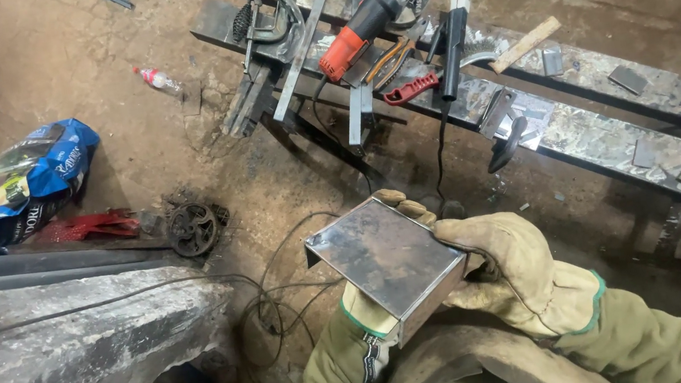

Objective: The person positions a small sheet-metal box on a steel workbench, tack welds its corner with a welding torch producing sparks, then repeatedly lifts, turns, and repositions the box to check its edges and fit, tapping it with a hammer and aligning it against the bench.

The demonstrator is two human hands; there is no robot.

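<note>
Both gloved hands clamp a steel box [386,262] up over the lap: right hand [510,270] grips its far side, left hand [365,308] props underneath, flat face tilted up for a look. Grinder [366,15] sits on the tabletop [611,141].

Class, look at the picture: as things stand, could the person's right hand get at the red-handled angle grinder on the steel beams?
Probably not at once: the right hand is gripping the metal box piece, which the left hand holds too. The path to the angle grinder looks open, though far.
</note>
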